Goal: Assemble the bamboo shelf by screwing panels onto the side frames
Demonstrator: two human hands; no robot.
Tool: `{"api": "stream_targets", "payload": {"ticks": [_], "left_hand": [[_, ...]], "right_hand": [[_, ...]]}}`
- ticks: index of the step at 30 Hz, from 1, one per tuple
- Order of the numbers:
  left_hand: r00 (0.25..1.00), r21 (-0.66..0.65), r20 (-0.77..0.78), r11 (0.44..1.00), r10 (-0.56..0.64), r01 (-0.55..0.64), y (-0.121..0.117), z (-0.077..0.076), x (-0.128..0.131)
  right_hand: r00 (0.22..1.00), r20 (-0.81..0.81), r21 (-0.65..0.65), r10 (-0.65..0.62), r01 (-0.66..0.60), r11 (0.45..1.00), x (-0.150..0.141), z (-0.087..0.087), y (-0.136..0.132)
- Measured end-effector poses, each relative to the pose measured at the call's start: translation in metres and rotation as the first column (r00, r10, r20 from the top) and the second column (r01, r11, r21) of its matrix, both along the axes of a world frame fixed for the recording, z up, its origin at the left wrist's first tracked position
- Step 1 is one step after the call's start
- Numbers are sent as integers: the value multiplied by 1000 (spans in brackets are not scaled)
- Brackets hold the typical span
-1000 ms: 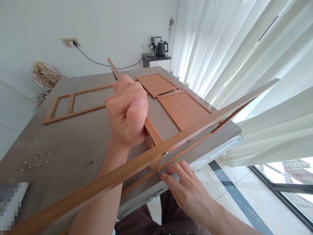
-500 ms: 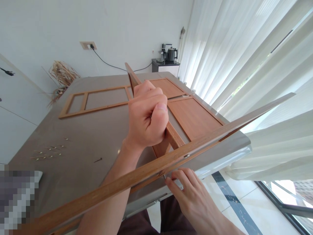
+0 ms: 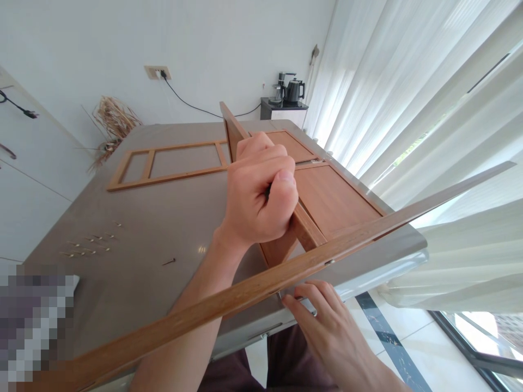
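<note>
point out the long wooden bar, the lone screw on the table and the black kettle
Long wooden bar (image 3: 265, 282): head view, middle of its length.
Lone screw (image 3: 169, 262): head view, middle of its shank.
Black kettle (image 3: 292, 91): head view, middle of its body.

We record the left hand in a fist around a wooden crosspiece, which meets a long rail slanting across the foreground. The right hand is below the rail, fingertips at a thin metal piece; grip unclear. On the grey table we note clustered small fasteners, one apart, an open frame and two panels.
</note>
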State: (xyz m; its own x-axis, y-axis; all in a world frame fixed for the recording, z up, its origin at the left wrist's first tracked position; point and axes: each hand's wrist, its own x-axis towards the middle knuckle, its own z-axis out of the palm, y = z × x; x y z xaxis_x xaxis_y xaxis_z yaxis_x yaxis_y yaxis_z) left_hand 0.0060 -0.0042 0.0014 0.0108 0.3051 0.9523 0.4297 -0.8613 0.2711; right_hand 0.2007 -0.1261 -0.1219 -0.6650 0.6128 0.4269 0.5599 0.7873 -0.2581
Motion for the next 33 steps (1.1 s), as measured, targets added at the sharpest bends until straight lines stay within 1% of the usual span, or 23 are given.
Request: {"api": "stream_targets", "payload": {"ticks": [4,8,10,13,17,23,28,33], "left_hand": [[1000,15,-2,1000,-2,2,3,-2,-1],[1000,23,1,1000,-3,3,4,-4,-2],[1000,8,7,1000,-3,3,3,-4,-2],[1000,-8,22,1000,-6,6,3,-4,-1],[998,63,37,997,-47,44,8,-5,-1],[995,125,41,988,-95,89,19,-6,-3],[995,108,36,990,-93,89,20,-5,-5],[994,75,31,992,-105,102,15,-1,-4]], "right_hand": [[995,-95,-129,-42,30,991,5,-10,1],[972,-199,-261,-121,66,963,5,-19,1],[964,-226,-303,-137,64,951,5,-22,2],[960,-243,-312,-137,57,948,5,-23,4],[960,-252,-335,-120,29,942,5,-19,6],[962,-249,-397,-115,7,918,5,-16,7],[948,-287,-399,-137,11,917,2,-17,3],[948,-277,-410,-154,29,912,2,-15,3]]}}
